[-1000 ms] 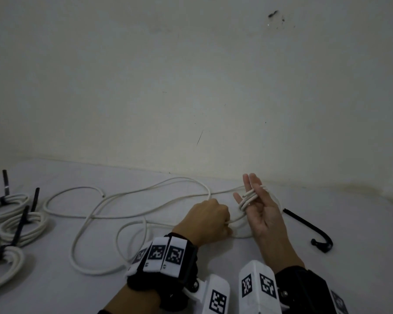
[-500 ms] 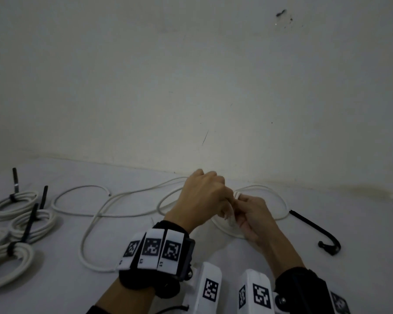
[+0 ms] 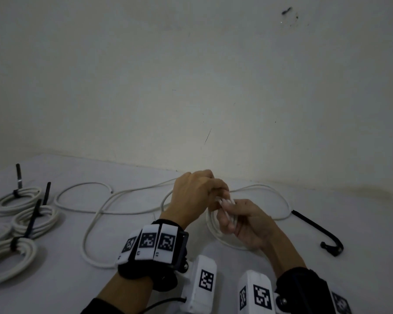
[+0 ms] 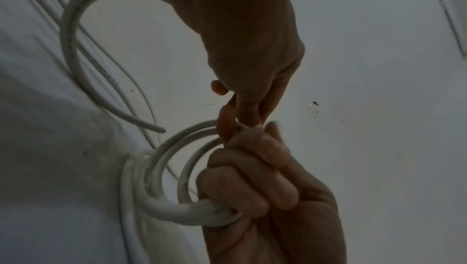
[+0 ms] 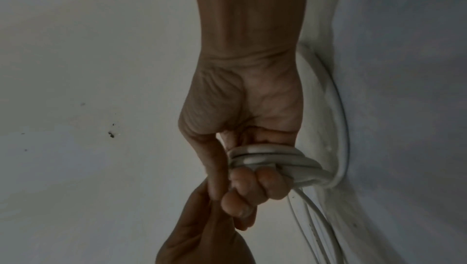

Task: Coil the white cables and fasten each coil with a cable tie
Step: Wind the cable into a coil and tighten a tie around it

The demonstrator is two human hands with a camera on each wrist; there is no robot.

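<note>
1. The white cable (image 3: 132,196) lies in big loose loops on the white desk (image 3: 327,279), in the middle of the scene. Its free end (image 3: 111,191) lies to the left.
2. Part of the cable is wound into a small coil (image 4: 161,204). The coil is a bit right of the middle, close to the person, and its low side touches the desk.
3. The right hand (image 3: 243,223) has its grip closed tight around the coil. Its fingers (image 5: 267,184) curl over a few turns of cable, seen best in the right wrist view.
4. The left hand (image 3: 195,196) is just behind the right hand and touches it. Its fingertips (image 4: 225,124) are pinched together on the cable at the top of the coil, next to the right hand's thumb.
5. Both wrists wear black bands with white blocks that have black square patterns on them.
6. One loose black cable tie (image 3: 315,230) lies on the desk to the right of the hands. It has a bent end and is apart from the cable.
7. On the far left are several finished coils (image 3: 32,220). Each has a black tie (image 3: 32,223) around it, with the tail sticking up.
8. A pale wall (image 3: 191,75) rises behind the desk. It has a few dark marks.
</note>
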